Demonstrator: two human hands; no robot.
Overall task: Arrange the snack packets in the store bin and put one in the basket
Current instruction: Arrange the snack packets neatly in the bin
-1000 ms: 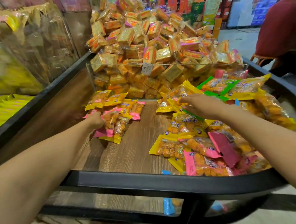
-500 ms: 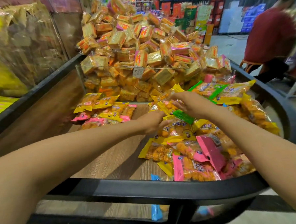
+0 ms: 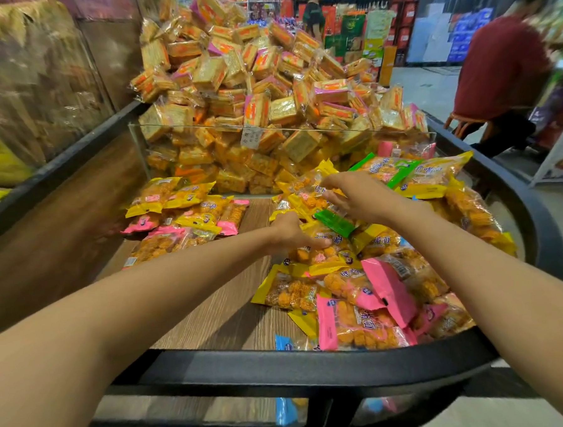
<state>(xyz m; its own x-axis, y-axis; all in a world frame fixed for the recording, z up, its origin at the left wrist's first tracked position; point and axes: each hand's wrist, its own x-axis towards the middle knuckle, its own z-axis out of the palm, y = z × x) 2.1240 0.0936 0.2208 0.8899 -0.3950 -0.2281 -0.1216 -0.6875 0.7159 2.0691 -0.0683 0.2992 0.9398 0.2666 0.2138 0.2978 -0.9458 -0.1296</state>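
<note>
With your left hand (image 3: 289, 232) pressed flat and open on the yellow packets (image 3: 321, 244) heaped at the bin's (image 3: 314, 358) right, and your right hand (image 3: 354, 193) curled loosely over the green packet (image 3: 334, 223), its grip unclear, slide small handfuls leftward, never scooping.

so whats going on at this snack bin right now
A person is sorting snack packets in a store bin. Both hands are in the larger heap on the right: the left hand rests on a yellow packet, and the right hand reaches over a green-ended packet. A smaller group of packets lies to the left. No basket is in view.
</note>
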